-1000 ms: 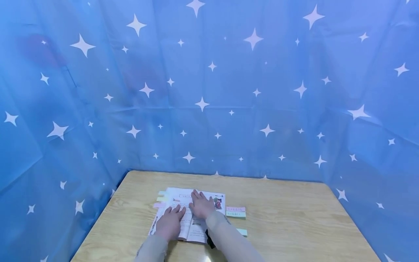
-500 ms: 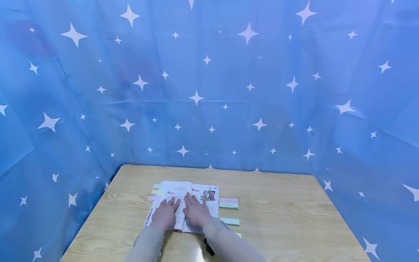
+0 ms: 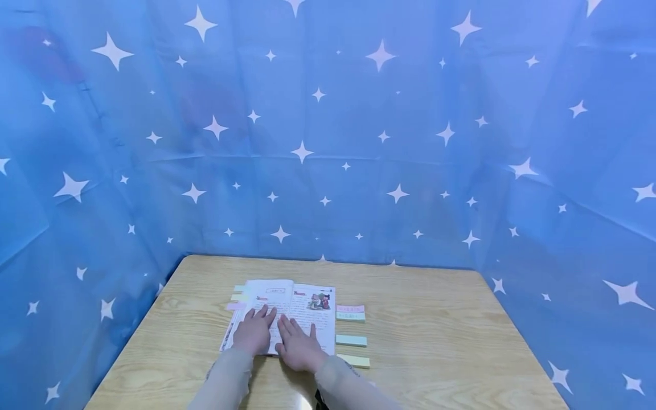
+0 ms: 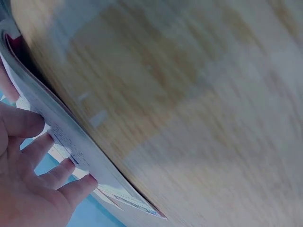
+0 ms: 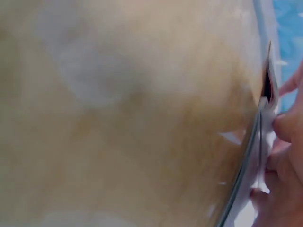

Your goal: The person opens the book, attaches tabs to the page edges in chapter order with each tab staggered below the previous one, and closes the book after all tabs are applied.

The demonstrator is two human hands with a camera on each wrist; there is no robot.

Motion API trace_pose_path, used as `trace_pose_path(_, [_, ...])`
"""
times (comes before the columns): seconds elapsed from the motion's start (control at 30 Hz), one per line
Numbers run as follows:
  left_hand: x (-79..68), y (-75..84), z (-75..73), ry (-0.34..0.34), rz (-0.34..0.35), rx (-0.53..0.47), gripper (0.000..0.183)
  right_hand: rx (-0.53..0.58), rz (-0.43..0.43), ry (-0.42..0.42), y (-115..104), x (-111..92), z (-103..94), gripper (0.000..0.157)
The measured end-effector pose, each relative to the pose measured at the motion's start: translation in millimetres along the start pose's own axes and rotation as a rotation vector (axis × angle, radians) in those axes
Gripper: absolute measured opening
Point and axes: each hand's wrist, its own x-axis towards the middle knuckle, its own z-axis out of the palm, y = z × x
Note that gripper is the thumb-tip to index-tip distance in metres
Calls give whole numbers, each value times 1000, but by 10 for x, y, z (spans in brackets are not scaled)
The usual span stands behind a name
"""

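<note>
While the right hand [image 3: 299,347] rested across the book [image 3: 288,304]'s near edge, its fingers lay extended, grasping nothing | left hand [image 3: 253,333] rested on the book's left side, fingers spread, unclenched | book lay left of table [image 3: 435,341] centre | coloured tabs [image 3: 351,340] flanked it | starred curtain [image 3: 359,136] hung beyond.

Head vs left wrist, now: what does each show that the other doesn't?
Head only: the white stars on the blue backdrop, and the colour illustration on the right-hand page.

Left wrist only: the palm side of the left hand, and a reddish patch under the book's edge.

Both: the left hand's fingers on the book, and the wood-grain table.
</note>
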Motion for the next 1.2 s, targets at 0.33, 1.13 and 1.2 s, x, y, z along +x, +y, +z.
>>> trace_pose_path(0.33, [-3, -47, -65, -20, -36, -36, 47, -30, -66, -20, -101, -174, 117, 60])
trace_pose_path(1.13, [-59, 2, -46, -42, -26, -46, 49, -57, -132, -31, -150, -534, 169, 68])
trace_pose_path(1.2, [-67, 20, -46, -46, -15, -43, 50, -32, -133, -43, -135, -548, 135, 68])
